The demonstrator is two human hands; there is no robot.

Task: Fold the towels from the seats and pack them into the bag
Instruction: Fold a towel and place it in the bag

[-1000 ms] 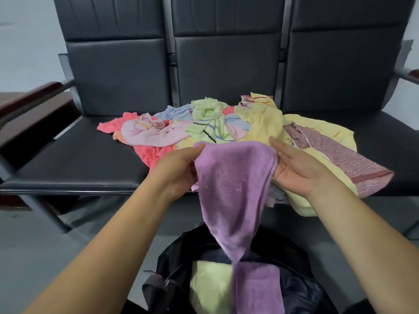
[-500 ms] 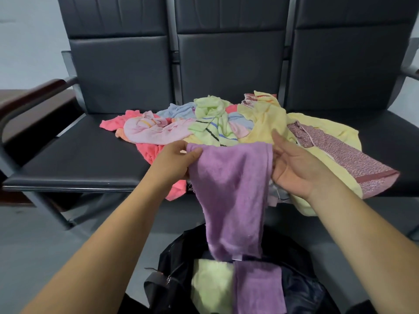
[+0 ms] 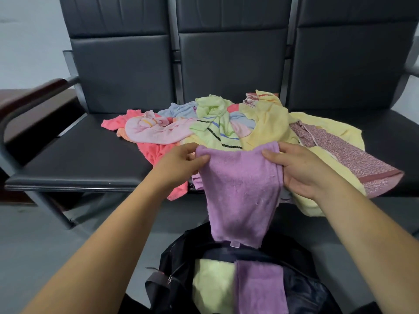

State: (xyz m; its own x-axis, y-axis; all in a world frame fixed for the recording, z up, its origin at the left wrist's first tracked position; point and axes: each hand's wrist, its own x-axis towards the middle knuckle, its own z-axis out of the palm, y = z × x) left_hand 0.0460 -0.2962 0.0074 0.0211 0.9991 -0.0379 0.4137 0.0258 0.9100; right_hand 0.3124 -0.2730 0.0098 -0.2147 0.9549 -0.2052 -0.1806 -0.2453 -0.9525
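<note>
Two grips shifted: my left hand (image 3: 181, 162) and right hand (image 3: 297, 168) pinched the purple towel's (image 3: 240, 196) top corners, squaring it between them for folding.

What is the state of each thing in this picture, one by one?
Bag: open.
Green towel: folded, inside bag.
Second purple towel: folded, inside bag.
Held purple towel: hangs from both hands, above the bag.
Left hand: pinches its top left corner.
Right hand: grips its top right corner.
Towel pile: crumpled, on the seats.
</note>
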